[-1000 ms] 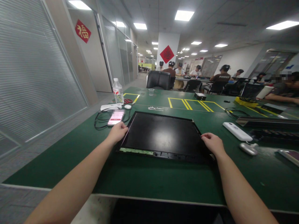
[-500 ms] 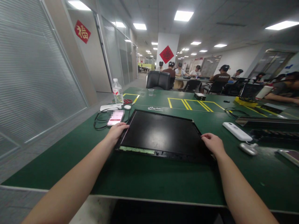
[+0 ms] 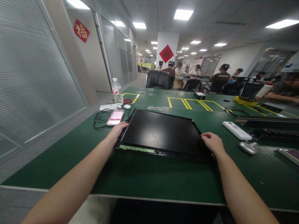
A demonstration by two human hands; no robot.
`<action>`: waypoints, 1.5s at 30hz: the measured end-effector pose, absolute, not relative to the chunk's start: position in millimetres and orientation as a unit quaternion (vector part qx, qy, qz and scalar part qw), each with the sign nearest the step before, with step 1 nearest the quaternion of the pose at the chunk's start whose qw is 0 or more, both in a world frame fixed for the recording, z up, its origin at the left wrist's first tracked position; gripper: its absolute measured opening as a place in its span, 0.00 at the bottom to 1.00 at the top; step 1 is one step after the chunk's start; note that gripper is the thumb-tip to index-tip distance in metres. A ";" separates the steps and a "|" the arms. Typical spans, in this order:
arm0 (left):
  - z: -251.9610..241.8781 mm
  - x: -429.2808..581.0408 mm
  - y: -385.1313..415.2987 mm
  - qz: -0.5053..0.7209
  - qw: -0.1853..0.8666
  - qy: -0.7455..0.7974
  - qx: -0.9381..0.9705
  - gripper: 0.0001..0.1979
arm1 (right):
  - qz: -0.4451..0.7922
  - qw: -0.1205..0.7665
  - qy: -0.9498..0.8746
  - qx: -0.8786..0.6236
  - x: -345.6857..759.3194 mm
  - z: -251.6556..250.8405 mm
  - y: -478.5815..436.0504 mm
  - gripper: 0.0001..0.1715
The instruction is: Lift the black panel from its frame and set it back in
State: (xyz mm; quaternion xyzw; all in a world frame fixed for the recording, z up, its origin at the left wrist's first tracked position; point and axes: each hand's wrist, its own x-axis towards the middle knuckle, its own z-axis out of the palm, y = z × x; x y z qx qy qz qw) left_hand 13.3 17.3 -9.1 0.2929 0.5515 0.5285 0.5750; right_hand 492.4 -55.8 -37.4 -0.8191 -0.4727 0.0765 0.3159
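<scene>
Shifted slightly up and leftward since the earlier frame, mostly at its left side: black screen panel [image 3: 161, 132], with left hand [image 3: 117, 129] lying flatter along that edge. Right end nearly unmoved.

From the left, on the green table [image 3: 60, 168]: black cable [image 3: 98, 128] in loops, then white device [image 3: 109, 107], with lit phone [image 3: 115, 119] just beyond the left hand, its upper part pixelated. Farther back, clear bottle [image 3: 117, 92] standing upright near red handles [image 3: 127, 101]; small white disc [image 3: 127, 106] closer in.

Next, left hand gripping the panel's left edge, fingertips at the rim; cannot tell how far the hidden fingers reach underneath. Between both hands, panel held face up, over the middle of the near tabletop, with green strip [image 3: 136, 149] along the left part of its near edge. Cannot tell whether fully resting on the table or partly lifted. Beyond its far edge, pale thin pieces [image 3: 155, 108] and clear cup [image 3: 150, 91].

Then right hand [image 3: 213, 143] pinching the panel's right edge between thumb and fingers. Farther right, well apart from the panel: white power bank [image 3: 237, 131] and silvery object [image 3: 248, 148].
</scene>
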 end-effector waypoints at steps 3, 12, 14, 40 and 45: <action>-7.7 14.6 15.1 0.525 0.586 0.540 0.299 0.17 | 0.080 0.313 -0.469 -0.822 492.4 -37.8 -55.9 0.11; 6.3 26.7 4.2 0.529 0.597 0.540 0.267 0.20 | 0.066 0.321 -0.474 -0.817 492.9 -39.6 -55.3 0.10; 7.1 27.6 2.7 0.528 0.597 0.542 0.266 0.21 | 0.065 0.321 -0.474 -0.817 492.8 -38.6 -55.3 0.10; 12.6 32.7 -9.9 0.517 0.579 0.537 0.329 0.10 | 0.075 0.297 -0.478 -0.823 491.7 -36.5 -54.7 0.11; 10.1 31.7 -8.9 0.500 0.581 0.539 0.349 0.10 | 0.068 0.309 -0.484 -0.816 492.0 -37.6 -54.7 0.11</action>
